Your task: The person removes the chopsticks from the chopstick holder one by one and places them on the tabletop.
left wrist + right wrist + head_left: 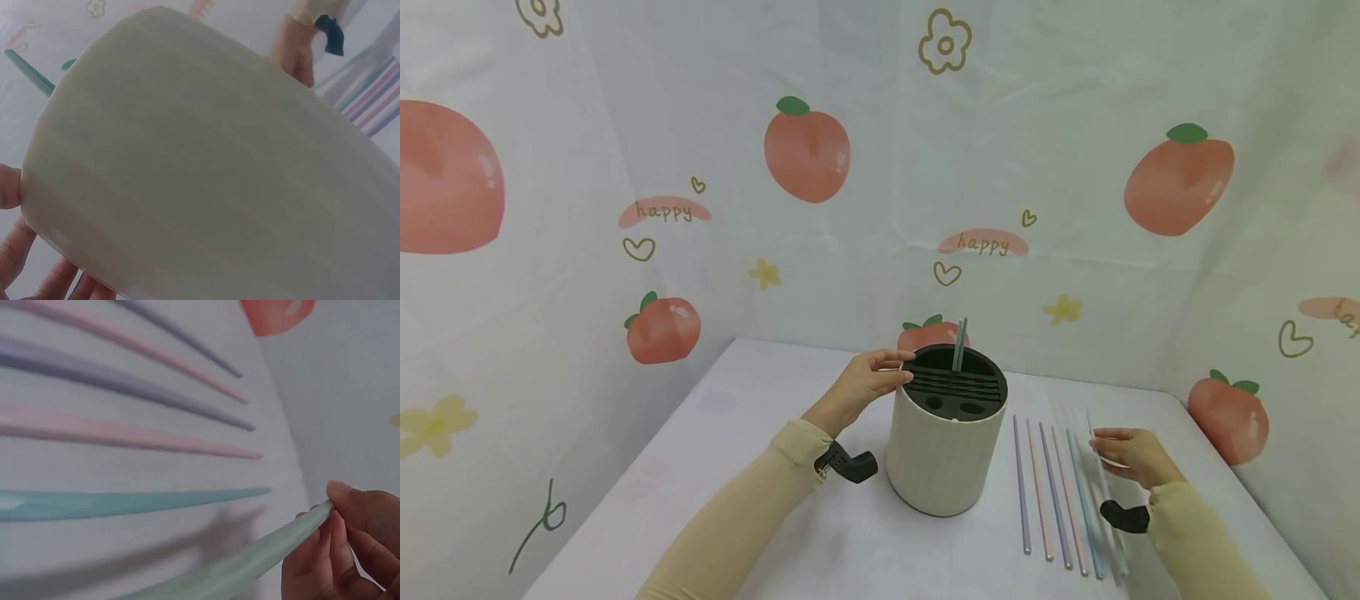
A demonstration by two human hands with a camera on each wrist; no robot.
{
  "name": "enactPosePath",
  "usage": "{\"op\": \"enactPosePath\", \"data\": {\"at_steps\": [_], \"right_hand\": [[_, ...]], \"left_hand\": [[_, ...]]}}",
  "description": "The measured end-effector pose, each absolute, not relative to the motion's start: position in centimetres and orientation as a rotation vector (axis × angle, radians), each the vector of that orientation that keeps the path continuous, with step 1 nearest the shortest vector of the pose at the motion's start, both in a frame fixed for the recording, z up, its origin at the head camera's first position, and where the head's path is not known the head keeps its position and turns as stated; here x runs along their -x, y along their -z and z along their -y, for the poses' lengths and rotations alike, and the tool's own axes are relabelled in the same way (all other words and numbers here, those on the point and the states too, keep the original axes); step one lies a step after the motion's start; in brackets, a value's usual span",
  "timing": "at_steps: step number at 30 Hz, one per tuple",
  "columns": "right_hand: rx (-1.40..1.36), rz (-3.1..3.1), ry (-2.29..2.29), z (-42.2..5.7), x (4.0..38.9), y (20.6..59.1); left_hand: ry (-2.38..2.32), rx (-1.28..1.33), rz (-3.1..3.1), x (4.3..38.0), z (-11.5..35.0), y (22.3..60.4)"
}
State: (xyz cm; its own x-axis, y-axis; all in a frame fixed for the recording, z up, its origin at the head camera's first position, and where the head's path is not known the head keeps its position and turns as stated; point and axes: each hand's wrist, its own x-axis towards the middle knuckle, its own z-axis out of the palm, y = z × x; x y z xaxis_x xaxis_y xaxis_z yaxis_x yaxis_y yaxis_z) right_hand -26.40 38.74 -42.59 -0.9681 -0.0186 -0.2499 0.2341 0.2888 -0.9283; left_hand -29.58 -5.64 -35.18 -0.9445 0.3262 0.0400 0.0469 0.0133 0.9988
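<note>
A cream, round utensil holder [942, 467] with a black slotted top [957, 385] stands upright on the table. Two greyish-green chopsticks [959, 343] lean in its rear compartment. My left hand [867, 383] touches the holder's upper left edge, fingers fairly straight; in the left wrist view, fingertips [53, 278] rest against its side. Over to the right, my right hand [1133, 455] pinches a pale green chopstick [250, 565] by its thin end between thumb and fingers. Left of it lie a blue chopstick [156, 503] and several pink and purple chopsticks [1060, 496], roughly parallel.
The white table [752, 375] meets a printed cloth backdrop [865, 250] with peaches, hearts and flowers along its back and right edges. Each wrist wears a black camera mount [853, 463]. The holder stands between my left hand and the row of chopsticks.
</note>
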Motion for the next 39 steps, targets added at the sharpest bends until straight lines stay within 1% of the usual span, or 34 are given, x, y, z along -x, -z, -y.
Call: {"op": "enactPosePath", "data": {"at_steps": [7,13,20,39], "right_hand": [[-0.286,-2.371,1.720,-38.5,26.5,44.8],[-0.342,-2.487,1.636,-38.3,26.5,45.9],[-0.321,-2.532,1.632,-38.0,26.4,46.1],[-0.388,-2.582,1.526,-37.4,26.6,45.9]], "left_hand": [[-2.035,-0.393,-2.079,29.6,5.6,35.2],[-2.028,-0.402,-2.076,29.7,5.6,35.2],[-2.021,-0.391,-2.093,29.7,5.6,35.2],[-2.026,-0.379,-2.099,29.6,5.6,35.2]]}}
